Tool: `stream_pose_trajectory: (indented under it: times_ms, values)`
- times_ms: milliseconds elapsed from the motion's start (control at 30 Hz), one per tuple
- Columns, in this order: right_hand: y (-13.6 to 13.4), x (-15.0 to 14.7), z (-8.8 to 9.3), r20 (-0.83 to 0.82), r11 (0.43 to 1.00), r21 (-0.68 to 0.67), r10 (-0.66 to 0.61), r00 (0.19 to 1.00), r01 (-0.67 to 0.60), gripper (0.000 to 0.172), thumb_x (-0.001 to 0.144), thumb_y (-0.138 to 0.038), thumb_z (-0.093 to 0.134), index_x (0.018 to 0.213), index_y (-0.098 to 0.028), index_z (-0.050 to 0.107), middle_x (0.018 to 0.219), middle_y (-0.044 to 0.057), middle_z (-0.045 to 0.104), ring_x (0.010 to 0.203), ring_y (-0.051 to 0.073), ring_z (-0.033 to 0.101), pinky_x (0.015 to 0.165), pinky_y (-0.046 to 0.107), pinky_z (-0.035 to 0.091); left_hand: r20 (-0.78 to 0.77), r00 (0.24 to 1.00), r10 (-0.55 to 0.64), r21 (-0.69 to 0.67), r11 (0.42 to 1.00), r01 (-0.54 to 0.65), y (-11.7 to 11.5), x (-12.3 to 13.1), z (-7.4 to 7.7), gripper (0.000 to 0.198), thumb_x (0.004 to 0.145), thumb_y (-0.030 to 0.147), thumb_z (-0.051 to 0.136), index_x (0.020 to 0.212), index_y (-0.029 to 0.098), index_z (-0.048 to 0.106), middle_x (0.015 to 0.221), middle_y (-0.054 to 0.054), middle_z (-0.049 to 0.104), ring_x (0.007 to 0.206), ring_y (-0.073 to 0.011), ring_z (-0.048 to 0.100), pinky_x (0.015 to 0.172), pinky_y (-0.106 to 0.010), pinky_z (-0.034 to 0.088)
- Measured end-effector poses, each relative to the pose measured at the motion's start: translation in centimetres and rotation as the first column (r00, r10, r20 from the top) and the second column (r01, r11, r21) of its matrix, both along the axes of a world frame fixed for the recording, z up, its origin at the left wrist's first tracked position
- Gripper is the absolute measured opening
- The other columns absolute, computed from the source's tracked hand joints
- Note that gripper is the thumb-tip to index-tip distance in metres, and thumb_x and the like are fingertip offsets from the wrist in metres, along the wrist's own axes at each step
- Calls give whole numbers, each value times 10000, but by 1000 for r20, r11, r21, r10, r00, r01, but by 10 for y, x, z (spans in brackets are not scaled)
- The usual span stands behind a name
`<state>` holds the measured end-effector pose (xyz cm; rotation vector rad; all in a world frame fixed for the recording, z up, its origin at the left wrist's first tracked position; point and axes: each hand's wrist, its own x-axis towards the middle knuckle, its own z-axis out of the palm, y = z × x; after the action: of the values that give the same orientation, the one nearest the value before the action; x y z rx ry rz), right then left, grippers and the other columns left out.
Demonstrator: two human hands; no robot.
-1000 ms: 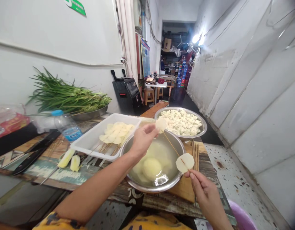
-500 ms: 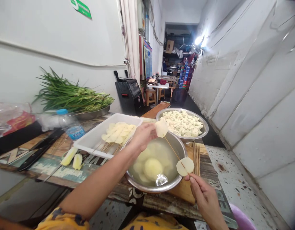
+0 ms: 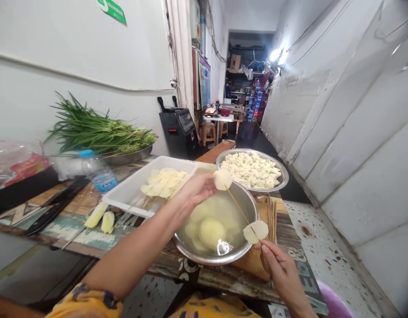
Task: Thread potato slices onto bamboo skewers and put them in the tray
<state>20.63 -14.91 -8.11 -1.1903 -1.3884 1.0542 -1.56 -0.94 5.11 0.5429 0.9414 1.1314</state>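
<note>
My left hand (image 3: pixel 195 190) pinches a thin potato slice (image 3: pixel 223 179) at the far tip of a bamboo skewer (image 3: pixel 237 206). My right hand (image 3: pixel 279 270) grips the skewer's near end, just below a second potato slice (image 3: pixel 256 232) threaded on it. Both hands hover over a steel bowl (image 3: pixel 250 204) of water holding peeled potatoes (image 3: pixel 210 232). A white tray (image 3: pixel 131 189) to the left holds several skewered potato slices (image 3: pixel 164 182).
A steel bowl of cauliflower (image 3: pixel 252 170) stands behind. Loose skewers (image 3: pixel 272 213) lie on a wooden board at the right. A water bottle (image 3: pixel 97 172), knives (image 3: pixel 54 204), cut vegetable pieces (image 3: pixel 101 218) and a pan of green chives (image 3: pixel 101 134) sit left.
The view shifted slightly between the first and second earlier frames. The skewer with both slices stays over the bowl; my left hand has lowered a little on the far slice.
</note>
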Motion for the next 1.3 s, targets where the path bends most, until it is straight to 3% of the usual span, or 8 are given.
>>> stream_pose_trajectory:
  times_ms: [200,467,600,733,933,1133,1300]
  values:
    - [7,3,3,-53,995,-70,62,997,-66,313,890,-404,457,954,-130,595,527,-76,232,463,87,219,436,235,155,-55,996,-73,9,997,74,0,-2,6,93,760,51,504,765,74,594,657,-96,650,572,-134,611,522,-223,486]
    - [6,-1,23,125,1000,-21,25,992,-23,332,880,-427,451,960,-142,602,542,-60,287,478,101,252,453,236,181,-85,995,49,187,982,-33,0,1,3,60,772,129,535,765,109,592,639,-57,633,501,-108,564,444,-203,421]
    - [5,-3,22,94,999,-27,40,995,-38,326,881,-422,450,947,-143,604,542,-60,279,477,101,250,450,236,175,-73,995,61,218,975,-43,0,1,1,94,789,127,517,736,107,592,628,-47,625,476,-89,540,433,-188,390]
    - [6,-2,17,0,996,-50,76,997,-76,300,883,-406,462,936,-144,598,532,-71,241,467,91,229,441,233,158,-54,998,28,129,991,-21,0,3,4,144,811,89,460,753,103,591,650,-55,631,501,-95,552,443,-193,393]
    - [7,-7,17,-69,997,-59,50,996,-54,293,881,-413,469,930,-146,579,534,-80,216,458,81,201,437,229,135,-57,998,-11,166,986,20,0,1,6,142,799,74,474,703,98,577,556,-30,565,440,-73,484,414,-174,355]
    - [14,-17,32,-133,996,-78,32,991,-43,285,870,-421,483,871,-148,562,508,-88,218,445,79,185,424,226,120,-98,986,-136,224,962,155,-6,6,5,138,725,99,598,595,94,552,504,-4,491,427,-41,420,411,-146,311]
    - [20,-24,48,-151,997,-76,-18,988,6,279,862,-418,497,868,-149,572,482,-100,206,420,71,166,404,215,108,-132,969,-208,218,948,234,-10,13,-6,140,740,128,594,607,102,562,492,2,490,430,-43,428,425,-149,323]
